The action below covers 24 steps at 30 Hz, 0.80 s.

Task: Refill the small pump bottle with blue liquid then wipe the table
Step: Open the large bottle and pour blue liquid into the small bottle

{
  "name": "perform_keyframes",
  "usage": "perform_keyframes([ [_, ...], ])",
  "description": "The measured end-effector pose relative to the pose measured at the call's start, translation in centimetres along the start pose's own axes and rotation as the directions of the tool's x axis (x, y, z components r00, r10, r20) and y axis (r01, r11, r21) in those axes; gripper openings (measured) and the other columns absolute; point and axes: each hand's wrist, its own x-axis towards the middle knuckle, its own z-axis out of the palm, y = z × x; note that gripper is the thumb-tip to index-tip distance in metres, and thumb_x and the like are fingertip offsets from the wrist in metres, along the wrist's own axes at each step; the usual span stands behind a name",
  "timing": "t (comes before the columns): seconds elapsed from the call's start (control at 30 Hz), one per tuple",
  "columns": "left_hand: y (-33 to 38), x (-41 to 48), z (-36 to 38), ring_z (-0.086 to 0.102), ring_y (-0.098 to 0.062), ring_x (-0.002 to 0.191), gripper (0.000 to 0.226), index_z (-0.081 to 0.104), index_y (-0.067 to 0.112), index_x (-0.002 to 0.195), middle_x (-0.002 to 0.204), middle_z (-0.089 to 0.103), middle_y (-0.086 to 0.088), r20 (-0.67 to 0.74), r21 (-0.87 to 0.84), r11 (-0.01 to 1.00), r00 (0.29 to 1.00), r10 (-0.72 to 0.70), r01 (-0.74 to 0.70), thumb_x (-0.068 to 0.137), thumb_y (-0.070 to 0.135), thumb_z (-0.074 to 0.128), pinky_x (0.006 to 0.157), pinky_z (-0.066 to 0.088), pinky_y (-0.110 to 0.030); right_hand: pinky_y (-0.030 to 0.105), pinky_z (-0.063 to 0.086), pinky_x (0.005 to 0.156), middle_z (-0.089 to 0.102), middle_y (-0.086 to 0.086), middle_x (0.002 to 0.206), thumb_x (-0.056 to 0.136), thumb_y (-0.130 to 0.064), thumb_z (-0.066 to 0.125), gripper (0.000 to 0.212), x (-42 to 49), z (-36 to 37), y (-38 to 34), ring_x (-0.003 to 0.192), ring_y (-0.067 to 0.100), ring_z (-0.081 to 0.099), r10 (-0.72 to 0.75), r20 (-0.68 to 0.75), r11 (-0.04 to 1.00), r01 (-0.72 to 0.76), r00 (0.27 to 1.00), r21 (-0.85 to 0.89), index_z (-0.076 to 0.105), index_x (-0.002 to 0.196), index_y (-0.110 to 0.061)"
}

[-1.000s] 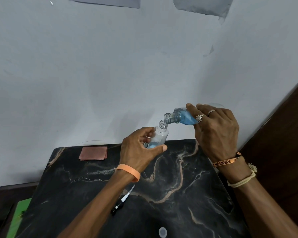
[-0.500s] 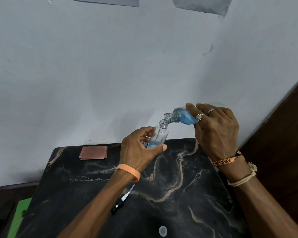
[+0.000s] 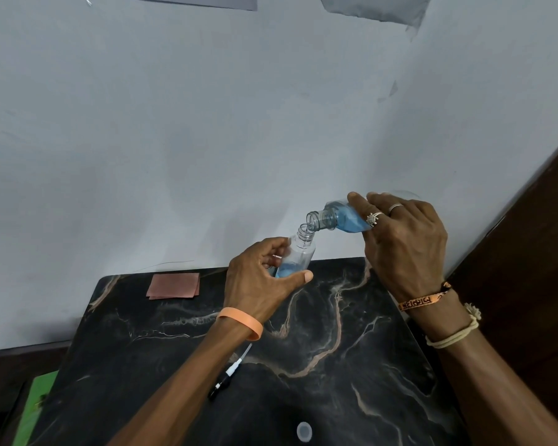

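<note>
Above the far edge of the table (image 3: pixel 351 365), seen from the head camera, a small bottle (image 3: pixel 298 255) is held upright by the left hand (image 3: pixel 258 291), whose fingers and thumb are wrapped around its lower body. The open threaded neck stands clear above the grip, and a little blue liquid (image 3: pixel 287 270) is seen at the bottom, between thumb and fingers. Just right of and above that neck, a larger bottle (image 3: pixel 339 217) is clamped in the right hand (image 3: pixel 406 243) and tipped nearly level, mouth to the left. Its mouth is held just over the small bottle's neck; whether the two touch cannot be told. The blue liquid in it is pooled along the low side, next to the fingers. Below the left wrist, a pump head (image 3: pixel 229 375) with its tube is laid on the table. Nearer the camera, a small round cap (image 3: pixel 304 431) is lying flat. Left of the left hand, near the wall, a brown cloth (image 3: pixel 173 285) is laid folded.
</note>
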Motion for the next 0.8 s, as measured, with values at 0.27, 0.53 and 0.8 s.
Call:
perform_keyframes([
  [0.27,-0.12,-0.03,-0.02,0.062,0.007,0.086,0.059,0.064,0.031,0.112,0.098,0.063,0.021,0.001,-0.015,1.0,1.0,-0.005,0.005,0.06,0.051,0.084,0.066,0.047,-0.001,0.041,0.052,0.081,0.072,0.016,0.105,0.073,0.002,0.079,0.05,-0.05,0.09,-0.09,0.095,0.035,0.069,-0.014,-0.004,1.0,0.014,1.0,0.0,0.069,0.119,-0.014],
  [0.53,-0.23,-0.05,-0.02,0.061,0.008,0.085,0.059,0.064,0.03,0.113,0.099,0.062,0.021,-0.002,-0.003,1.0,1.0,-0.004,0.004,0.061,0.051,0.084,0.067,0.046,0.0,0.041,0.051,0.082,0.072,0.015,0.106,0.075,0.001,0.076,0.05,0.0,0.16,-0.1,0.098,0.034,0.069,-0.005,0.013,1.0,0.005,1.0,0.008,0.069,0.121,-0.016],
  [0.8,-0.16,-0.02,0.08,0.06,0.009,0.085,0.059,0.064,0.03,0.114,0.101,0.062,0.021,0.003,-0.005,1.0,1.0,-0.004,0.004,0.062,0.051,0.083,0.07,0.046,0.0,0.041,0.052,0.081,0.073,0.016,0.104,0.075,0.0,0.078,0.047,0.02,-0.16,-0.18,0.095,0.035,0.069,-0.003,0.005,1.0,0.003,1.0,0.004,0.07,0.119,-0.013],
])
